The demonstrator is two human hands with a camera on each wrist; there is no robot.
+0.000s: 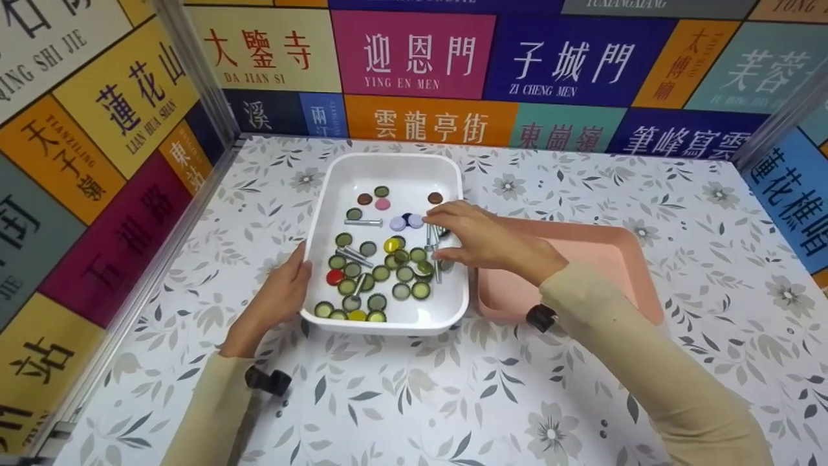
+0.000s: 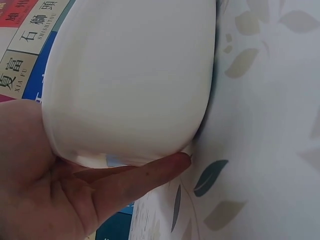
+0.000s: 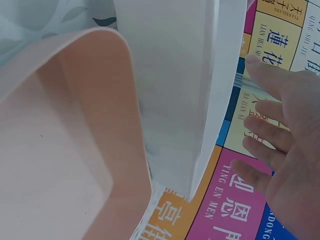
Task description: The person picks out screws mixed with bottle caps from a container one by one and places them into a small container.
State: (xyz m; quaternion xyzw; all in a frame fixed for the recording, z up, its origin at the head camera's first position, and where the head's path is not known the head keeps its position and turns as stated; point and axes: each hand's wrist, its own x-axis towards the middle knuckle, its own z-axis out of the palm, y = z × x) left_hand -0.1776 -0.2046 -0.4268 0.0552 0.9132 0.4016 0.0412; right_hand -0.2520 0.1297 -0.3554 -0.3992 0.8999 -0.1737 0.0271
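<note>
1. Olive-green caps (image 1: 381, 274) mix with red, yellow, pink, brown and lavender ones in a plain white tray (image 1: 385, 327).
2. Bolts (image 1: 363, 222) glint silver.
3. A second tray (image 1: 601, 259) is salmon pink.
4. Grey flowers and leaves pattern the white counter (image 1: 453, 401).
5. Sleeves (image 1: 647, 362) are beige.
6. Lettered wall panels (image 1: 414, 52) blaze magenta, orange, navy and yellow.

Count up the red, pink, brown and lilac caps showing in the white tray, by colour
Red cap: 1
Pink cap: 1
Brown caps: 2
Lilac caps: 2
Total in view: 6
</note>
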